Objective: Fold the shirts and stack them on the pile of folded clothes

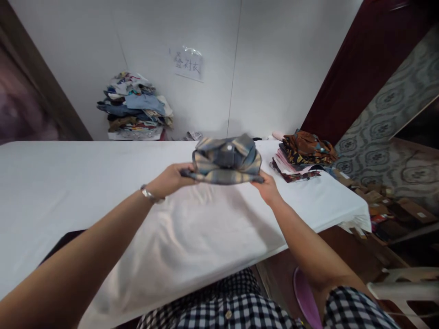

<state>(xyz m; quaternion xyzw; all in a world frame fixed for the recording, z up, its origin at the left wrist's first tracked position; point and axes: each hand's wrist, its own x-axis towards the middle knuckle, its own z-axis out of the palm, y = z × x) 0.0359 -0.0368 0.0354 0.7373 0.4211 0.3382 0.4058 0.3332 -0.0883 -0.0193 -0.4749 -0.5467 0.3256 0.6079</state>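
A folded plaid shirt (224,160) in blue-grey and tan hangs between my two hands, lifted above the white-covered table (192,228). Its collar faces me, with a light button showing near the top. My left hand (178,177) grips the lower left corner, the fingers partly hidden by the cloth. On the other side, my right hand (265,185) is closed round the lower right corner. A silvery band (151,194) circles my left wrist.
At the back left is a tall pile of clothes (137,107). A stack of folded shirts (305,153) lies at the table's right end, a brown patterned one on top. Right of the table are cardboard boxes (387,205) and a white plastic chair (408,292).
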